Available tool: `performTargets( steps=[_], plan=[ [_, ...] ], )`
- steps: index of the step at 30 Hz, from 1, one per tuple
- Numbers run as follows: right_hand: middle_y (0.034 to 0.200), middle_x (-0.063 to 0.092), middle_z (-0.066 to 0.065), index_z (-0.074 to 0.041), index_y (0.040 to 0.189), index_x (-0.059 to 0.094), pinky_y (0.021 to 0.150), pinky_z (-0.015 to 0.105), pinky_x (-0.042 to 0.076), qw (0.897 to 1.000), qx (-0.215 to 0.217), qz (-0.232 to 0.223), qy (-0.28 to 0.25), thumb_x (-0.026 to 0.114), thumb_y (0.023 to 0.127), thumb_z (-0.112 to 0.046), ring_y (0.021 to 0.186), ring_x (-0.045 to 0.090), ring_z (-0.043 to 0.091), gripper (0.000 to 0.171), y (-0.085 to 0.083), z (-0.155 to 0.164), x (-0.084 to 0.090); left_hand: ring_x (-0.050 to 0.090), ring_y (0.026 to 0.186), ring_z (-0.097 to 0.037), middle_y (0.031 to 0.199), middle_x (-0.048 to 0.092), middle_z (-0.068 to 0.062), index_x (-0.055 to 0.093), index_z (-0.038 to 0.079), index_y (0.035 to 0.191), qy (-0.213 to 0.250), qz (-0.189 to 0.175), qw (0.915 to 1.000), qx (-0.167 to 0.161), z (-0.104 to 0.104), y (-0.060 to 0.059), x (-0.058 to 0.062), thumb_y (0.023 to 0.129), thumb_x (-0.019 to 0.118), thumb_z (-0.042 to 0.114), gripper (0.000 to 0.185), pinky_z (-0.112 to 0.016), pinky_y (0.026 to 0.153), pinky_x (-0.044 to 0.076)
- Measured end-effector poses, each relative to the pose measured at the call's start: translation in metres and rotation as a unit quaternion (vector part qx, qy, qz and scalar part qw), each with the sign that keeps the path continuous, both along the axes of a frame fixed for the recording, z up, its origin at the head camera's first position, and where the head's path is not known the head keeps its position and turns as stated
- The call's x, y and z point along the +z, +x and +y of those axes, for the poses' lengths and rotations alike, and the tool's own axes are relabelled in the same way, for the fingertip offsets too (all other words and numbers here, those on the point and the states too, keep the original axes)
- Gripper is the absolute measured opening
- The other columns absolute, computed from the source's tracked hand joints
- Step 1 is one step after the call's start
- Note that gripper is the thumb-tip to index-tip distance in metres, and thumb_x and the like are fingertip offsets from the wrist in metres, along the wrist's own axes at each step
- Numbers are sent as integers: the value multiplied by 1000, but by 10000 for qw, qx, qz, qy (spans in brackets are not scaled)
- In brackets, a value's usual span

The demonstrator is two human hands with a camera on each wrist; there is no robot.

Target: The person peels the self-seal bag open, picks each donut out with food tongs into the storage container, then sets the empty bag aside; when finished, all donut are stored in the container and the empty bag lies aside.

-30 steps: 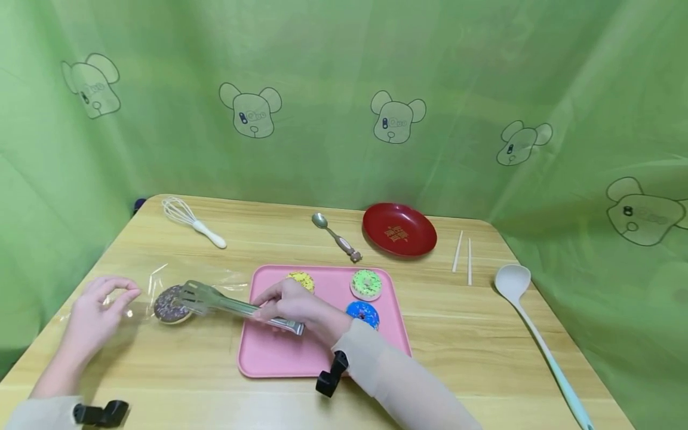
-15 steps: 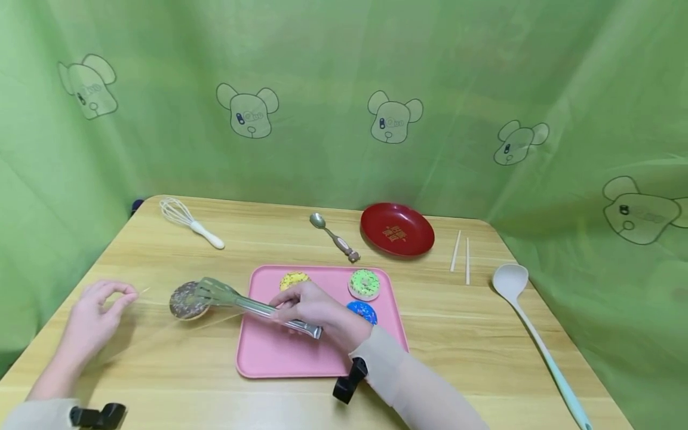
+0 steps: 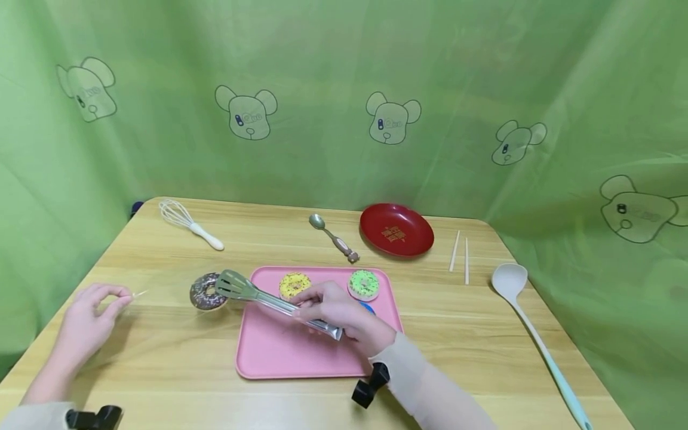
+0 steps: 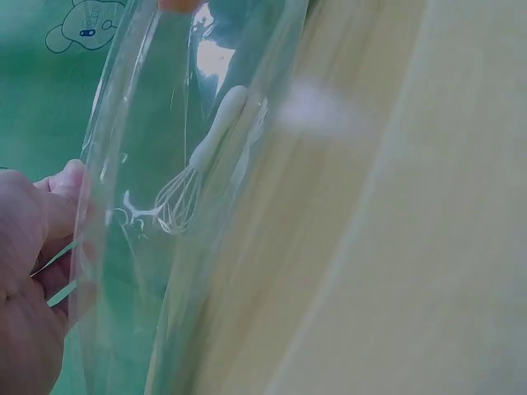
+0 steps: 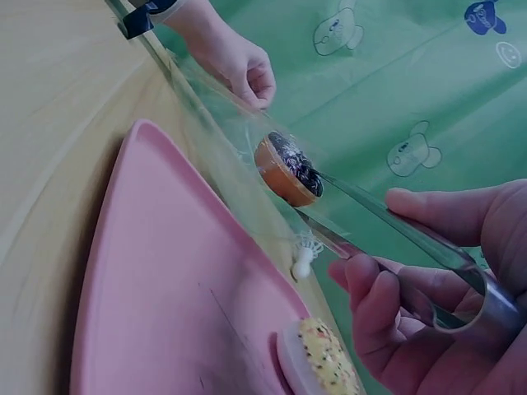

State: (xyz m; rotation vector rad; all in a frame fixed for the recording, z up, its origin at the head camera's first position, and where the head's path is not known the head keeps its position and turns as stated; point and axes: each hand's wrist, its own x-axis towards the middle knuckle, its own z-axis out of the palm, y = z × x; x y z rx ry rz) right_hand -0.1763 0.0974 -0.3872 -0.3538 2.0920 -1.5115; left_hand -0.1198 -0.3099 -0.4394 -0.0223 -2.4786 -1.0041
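Choc donut (image 3: 206,292) held in tongs (image 3: 252,293), just left of the pink tray (image 3: 301,358), at or just above the worktop (image 3: 484,334); can't tell if it touches. In R-wrist view the donut (image 5: 288,169) sits edge-on between the blades, sprinkles facing one blade, so the clamp is across its faces.

R hand (image 3: 338,310) over tray middle, fingers curled round the tongs' handle end and squeezing; grip closed on tongs (image 5: 395,239). Judgement: holding far back on the handles gives reach past the tray's left edge w/o the arm crossing the other donuts.

L hand (image 3: 88,316) well left of the donut, thumb + forefinger pinching the edge of a clear bag (image 4: 165,164); grip closed on bag. In head view the film is nearly invisible. L-wrist view: the film stands up off the worktop, whisk seen through it. R-wrist view: film runs from L hand (image 5: 239,70) towards the donut; whether donut is inside it, can't tell. Judgement: pinch keeps the film lifted/taut.

On tray: yellow donut (image 3: 294,285) far left, green donut (image 3: 364,285) far right, blue donut (image 3: 368,308) mostly hidden behind R hand.

Further out: whisk (image 3: 189,220) far left, spoon (image 3: 334,237) and red plate (image 3: 396,230) far centre, chopsticks (image 3: 460,251) right of plate, ladle (image 3: 537,340) at right edge. Green bear-print cloth (image 3: 344,89) behind.
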Motion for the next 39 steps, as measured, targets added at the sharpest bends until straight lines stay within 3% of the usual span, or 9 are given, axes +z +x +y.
performTargets(
  steps=[4,7,11,17,21,28,32,36,39],
  plan=[
    [87,66,11,-8,108,68,54,29,51,9999,-1,156,4,74,78,-14,64,60,21,32,2,17,2,35,95,9,100,54,4,63,1,96,-99,232,9997,9,-3,-1,-1,90,62,11,12,-34,100,32],
    [87,65,11,-5,111,66,53,28,51,9998,-77,183,-77,73,78,-13,62,59,21,34,5,31,4,40,98,-1,98,55,7,63,0,95,-141,336,9993,43,-5,-1,0,88,63,9,11,-26,98,29],
    [82,64,10,-1,112,64,49,26,48,9994,-205,147,-217,73,79,-13,57,56,17,36,12,52,7,40,100,-27,96,55,0,62,-1,95,-65,315,9995,60,-5,-4,1,89,63,10,12,-51,99,28],
    [80,62,10,3,111,63,51,24,47,9994,-231,139,-219,72,80,-11,59,55,17,35,26,83,7,37,97,0,95,51,12,63,1,94,-12,324,9994,109,-3,-6,2,88,64,12,12,-47,99,28],
    [82,62,10,4,111,63,54,24,49,9996,-266,138,1,72,80,-13,63,56,18,36,38,98,6,36,95,3,95,51,13,63,0,94,39,332,9994,123,-2,-7,3,88,64,11,13,-45,98,29],
    [82,63,11,6,112,61,50,25,49,9996,-255,-88,-46,70,81,-10,61,57,17,36,53,111,-1,40,98,-28,96,52,1,62,-2,93,45,221,9995,211,0,-9,4,90,61,13,15,-49,92,30],
    [81,63,11,7,111,61,49,25,49,9999,-102,-108,-77,69,81,-8,59,57,17,34,57,113,-7,39,98,-35,98,53,-4,61,-2,93,29,160,9994,309,1,-10,6,91,60,13,16,-51,88,30],
    [80,63,11,7,110,62,49,24,49,9999,68,-58,-67,69,81,-7,57,57,17,33,59,114,-9,39,100,-38,104,54,-19,60,-4,95,88,72,9995,309,3,-10,9,92,58,13,18,-57,84,30],
    [79,63,12,7,110,62,50,24,50,9999,135,-40,-90,69,81,-7,57,57,16,33,58,115,-10,39,106,-45,108,51,-26,59,-6,97,180,4,9995,242,3,-10,11,92,57,13,20,-61,95,24]
  ],
)
